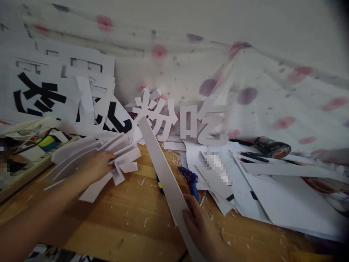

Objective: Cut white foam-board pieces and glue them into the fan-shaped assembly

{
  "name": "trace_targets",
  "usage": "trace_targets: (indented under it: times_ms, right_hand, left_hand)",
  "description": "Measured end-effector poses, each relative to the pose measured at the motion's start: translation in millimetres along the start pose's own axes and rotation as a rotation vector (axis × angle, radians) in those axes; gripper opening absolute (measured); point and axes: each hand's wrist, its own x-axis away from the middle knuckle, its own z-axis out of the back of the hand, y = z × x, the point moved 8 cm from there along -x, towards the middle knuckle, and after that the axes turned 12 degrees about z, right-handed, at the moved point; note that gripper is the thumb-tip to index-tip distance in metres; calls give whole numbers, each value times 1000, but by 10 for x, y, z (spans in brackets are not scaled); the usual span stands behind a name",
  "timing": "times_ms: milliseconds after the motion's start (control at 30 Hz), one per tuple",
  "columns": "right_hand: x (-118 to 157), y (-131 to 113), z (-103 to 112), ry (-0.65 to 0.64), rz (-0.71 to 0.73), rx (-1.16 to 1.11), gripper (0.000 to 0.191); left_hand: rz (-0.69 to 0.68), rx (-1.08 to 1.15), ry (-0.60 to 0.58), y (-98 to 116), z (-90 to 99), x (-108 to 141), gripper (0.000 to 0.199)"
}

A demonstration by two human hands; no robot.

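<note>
Head feed on my side, both hands in frame. Right hand [200, 222] is clamped on the long white strip [160, 163]: thumb on the near face, other fingers hooked round the right edge. I read the strip as tilted, running from bottom centre up and left, its far end overlapping the lower left of the white cut-out character [155, 114] in my view; contact there I can't call.

Left hand [98, 165] is on the fanned bundle of white strips [79, 153], left of centre on the wooden table [128, 218]. Fingertips are tucked in among the strips, so I can't tell if they pinch one or just rest.

Blue glue gun [191, 180] lies just right of the long strip, small red light showing. I get a sliver of a black and yellow item [160, 187] behind the strip's left edge. Second cut-out character [188, 122] stands right of the first, both in front of the flowered curtain [174, 72]. Right side: white sheets [283, 200], pens [253, 157], dark jar [272, 147] on its side. I see pale shavings [147, 220] scattered about
</note>
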Motion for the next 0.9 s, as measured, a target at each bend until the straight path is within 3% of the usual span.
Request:
trace_targets:
  times_ms: [200,433,567,667,733,833,900]
  right_hand:
    - [-60,20,-71,-88,-53,-128,34]
    - [69,104,-204,-136,-119,-447,33]
    - [128,157,-295,-155,-152,-606,35]
    - [132,202,-339,-166,-194,-614,31]
    - [121,224,-374,-186,-230,-618,30]
    - [55,189,-378,-188,-213,-587,33]
    - [-6,87,-387,-223,-145,-569,30]
  left_hand:
    - [28,-88,38,70,-45,-165,21]
    - [-36,-27,88,145,-56,19,35]
    - [-140,362,230,247,70,183,47]
    - [-170,634,253,256,69,256,47]
    - [-155,818,153,297,2,289,51]
    - [-33,1317,-259,476,-261,371,58]
    - [92,1500,-414,611,-419,464,44]
